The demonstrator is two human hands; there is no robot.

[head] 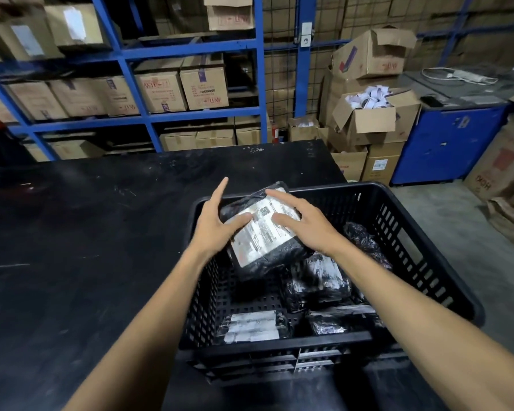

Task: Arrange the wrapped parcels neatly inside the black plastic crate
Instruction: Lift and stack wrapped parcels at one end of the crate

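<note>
Black crate [422,221]: parcel [264,232] against far-left rim.

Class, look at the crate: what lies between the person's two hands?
In the head view, the labelled parcel lies between the left hand and right hand, tilted over the crate.

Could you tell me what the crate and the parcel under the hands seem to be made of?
Crate: looks like rigid moulded plastic, matte black; the slotted walls and grid floor suggest it. Parcel: seemingly wrapped in thin black plastic film, wrinkled and faintly shiny, with a white printed paper label; its contents are hidden.
</note>
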